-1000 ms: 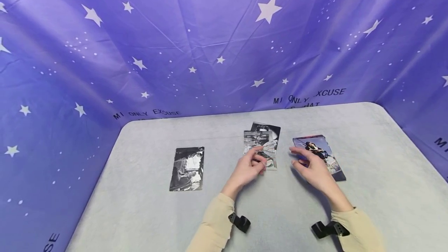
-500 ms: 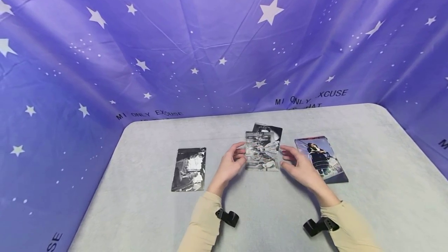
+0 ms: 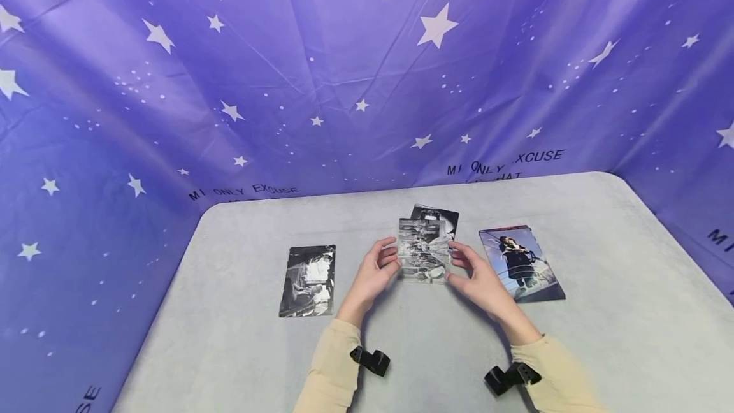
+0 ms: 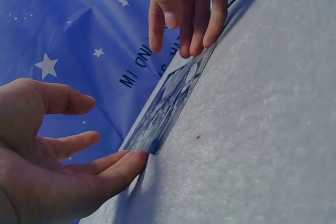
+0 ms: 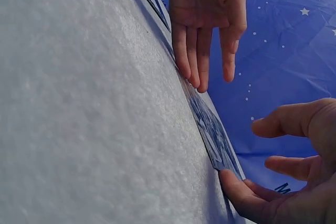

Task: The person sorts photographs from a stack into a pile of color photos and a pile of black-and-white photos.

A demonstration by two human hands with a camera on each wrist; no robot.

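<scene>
A black-and-white photo card (image 3: 423,252) lies near the middle of the table, partly over a darker photo card (image 3: 450,217) behind it. At its left edge, my left hand (image 3: 369,276) touches the card with loosely extended fingertips. My right hand (image 3: 477,280) touches the opposite edge in the same way. In the left wrist view, the left fingertips (image 4: 137,157) meet the card's (image 4: 170,103) near end, the thumb apart from it. The right wrist view shows the right fingertips (image 5: 228,177) against the other end of the card (image 5: 212,129).
Another black-and-white photo card (image 3: 308,282) lies to the left. To the right is a colour photo card (image 3: 523,263), seemingly atop others with a red edge showing. The grey table (image 3: 246,362) ends at a purple star-patterned curtain (image 3: 321,81).
My left hand has moved left off the middle card to its left edge. My right hand has moved left from the colour card to the middle card's right edge.
</scene>
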